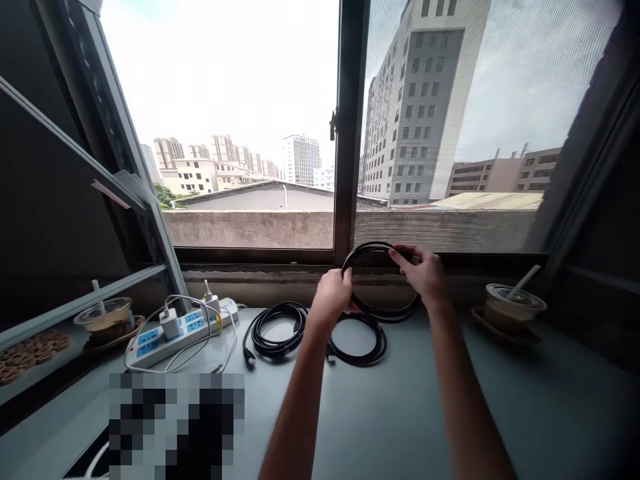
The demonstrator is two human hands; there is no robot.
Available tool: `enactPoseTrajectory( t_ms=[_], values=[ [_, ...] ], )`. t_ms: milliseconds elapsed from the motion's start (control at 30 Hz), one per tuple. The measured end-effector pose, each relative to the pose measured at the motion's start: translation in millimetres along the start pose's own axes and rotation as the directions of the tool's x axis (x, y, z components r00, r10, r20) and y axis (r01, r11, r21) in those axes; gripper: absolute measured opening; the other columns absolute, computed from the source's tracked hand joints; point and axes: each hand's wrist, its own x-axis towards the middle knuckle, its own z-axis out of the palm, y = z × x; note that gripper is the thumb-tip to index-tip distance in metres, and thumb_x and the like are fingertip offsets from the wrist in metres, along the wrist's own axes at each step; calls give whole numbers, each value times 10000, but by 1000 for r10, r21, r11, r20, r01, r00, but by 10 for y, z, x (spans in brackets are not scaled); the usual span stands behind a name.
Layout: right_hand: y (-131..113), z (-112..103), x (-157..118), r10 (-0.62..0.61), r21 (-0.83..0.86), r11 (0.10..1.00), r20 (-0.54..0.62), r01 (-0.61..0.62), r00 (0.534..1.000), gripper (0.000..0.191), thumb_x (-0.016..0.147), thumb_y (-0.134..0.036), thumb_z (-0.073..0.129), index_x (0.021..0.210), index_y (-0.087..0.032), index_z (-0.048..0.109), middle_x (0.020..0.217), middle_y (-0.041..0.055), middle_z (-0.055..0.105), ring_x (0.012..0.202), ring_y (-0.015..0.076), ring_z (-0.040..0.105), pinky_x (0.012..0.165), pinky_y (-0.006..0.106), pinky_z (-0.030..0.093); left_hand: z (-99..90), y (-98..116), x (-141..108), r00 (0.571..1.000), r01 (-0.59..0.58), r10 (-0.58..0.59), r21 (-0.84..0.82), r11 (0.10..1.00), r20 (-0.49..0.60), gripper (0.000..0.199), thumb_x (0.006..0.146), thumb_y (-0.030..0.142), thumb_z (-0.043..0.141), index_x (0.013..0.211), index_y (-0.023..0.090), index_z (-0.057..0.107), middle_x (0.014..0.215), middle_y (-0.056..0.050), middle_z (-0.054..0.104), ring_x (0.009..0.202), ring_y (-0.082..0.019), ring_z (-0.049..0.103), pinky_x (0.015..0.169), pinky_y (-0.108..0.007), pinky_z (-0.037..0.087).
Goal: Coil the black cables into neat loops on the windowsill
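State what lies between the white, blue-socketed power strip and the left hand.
Loops of white wire, then a coil of black cable, in the head view.

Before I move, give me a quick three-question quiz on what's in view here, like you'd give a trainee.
1. What do the left hand and right hand hold together?
A) a charger
B) a coil of black cable
C) a straw

2. True or false: the power strip lies to the left of the two cable coils on the table.

3. Fill in: a ____ sticks out of the cup at far right.

Key: 1 B; 2 true; 3 straw.
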Motion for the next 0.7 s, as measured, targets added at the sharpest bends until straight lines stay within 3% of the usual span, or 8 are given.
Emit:
enactPoseTrajectory(
  t_ms=[133, 300, 467, 567, 700],
  values=[
    [170, 234, -27, 157, -11, 987, 281, -161, 947, 416, 769, -272, 640, 1161, -155, 563, 1063, 98, 599, 528, 77, 592, 426, 183, 476, -56, -381, 355, 991, 129, -129, 17, 992, 35, 305, 912, 331, 283, 843, 135, 506, 532, -27, 559, 407, -169, 572, 423, -261, 456],
    [498, 534, -28, 347, -213, 937, 485, -276, 803, 404, 722, -178, 692, 1112, -132, 595, 890, 67, 644, 629, 121, 617, 493, 208, 508, -66, -757, 514, 955, 254, -273, 155, 955, 114, 194, 862, 276, 443, 842, 105, 533, 504, -15, 555, 414, -169, 584, 450, -266, 486],
    [783, 737, -64, 522, -452, 842, 544, -294, 657, 247, 818, -191, 612, 1052, -118, 584, 997, 60, 602, 821, 132, 603, 676, 287, 542, 147, -998, 602, 876, 367, -442, 329, 870, 191, 99, 769, 86, 492, 767, 43, 581, 421, -51, 539, 400, -207, 589, 467, -300, 498],
    [850, 788, -84, 568, -529, 803, 539, -274, 622, 261, 846, -216, 580, 1091, -127, 563, 1044, 66, 582, 876, 147, 591, 725, 317, 536, 253, -1021, 624, 859, 382, -476, 381, 842, 191, 129, 732, 38, 489, 793, 22, 602, 484, -87, 591, 435, -216, 611, 495, -306, 511],
    [831, 782, -94, 593, -589, 771, 525, -242, 611, 286, 852, -231, 572, 1120, -135, 549, 1092, 75, 563, 922, 161, 578, 757, 336, 527, 302, -1000, 620, 845, 390, -504, 436, 811, 181, 182, 711, 26, 494, 844, -9, 614, 553, -129, 639, 466, -231, 628, 506, -311, 518]
  ],
)
